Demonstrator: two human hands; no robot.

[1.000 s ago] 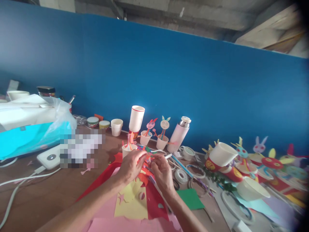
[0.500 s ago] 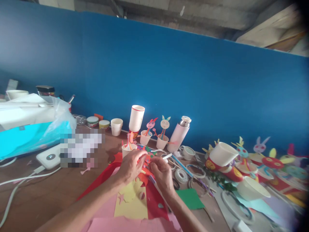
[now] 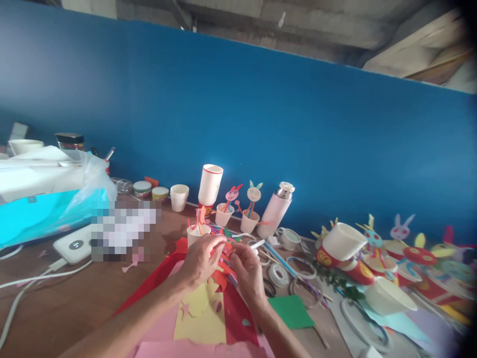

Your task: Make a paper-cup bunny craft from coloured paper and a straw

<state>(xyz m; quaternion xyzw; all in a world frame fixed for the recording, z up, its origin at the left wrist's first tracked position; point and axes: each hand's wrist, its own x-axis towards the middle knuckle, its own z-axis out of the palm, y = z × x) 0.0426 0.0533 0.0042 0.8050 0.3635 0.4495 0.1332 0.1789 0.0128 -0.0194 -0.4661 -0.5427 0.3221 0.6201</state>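
My left hand (image 3: 201, 259) and my right hand (image 3: 247, 271) meet above the craft pile in the middle of the table. Fingers of both are pinched, with a small orange-red paper piece (image 3: 228, 246) between the fingertips; its shape is partly hidden. Just behind my left hand stands a white paper cup (image 3: 194, 234) with coloured strips sticking up from it. Below my hands lie an orange paper cutout (image 3: 219, 279), a yellow sheet (image 3: 203, 325) with yellow scraps, red paper (image 3: 236, 318) and pink paper (image 3: 164, 349).
Two cups with rabbit-faced figures, one pink (image 3: 231, 196) and one pale (image 3: 254, 194), stand by a pink thermos (image 3: 275, 211). Tape rolls (image 3: 278, 275) and green paper (image 3: 291, 312) lie right. More cup figures (image 3: 374, 238) crowd the far right; a white power bank (image 3: 74, 246) sits left.
Both hands stay together at nearly the same spot, with the fingers shifting slightly around the small paper piece. The view has tilted a little; the objects on the table have not moved.
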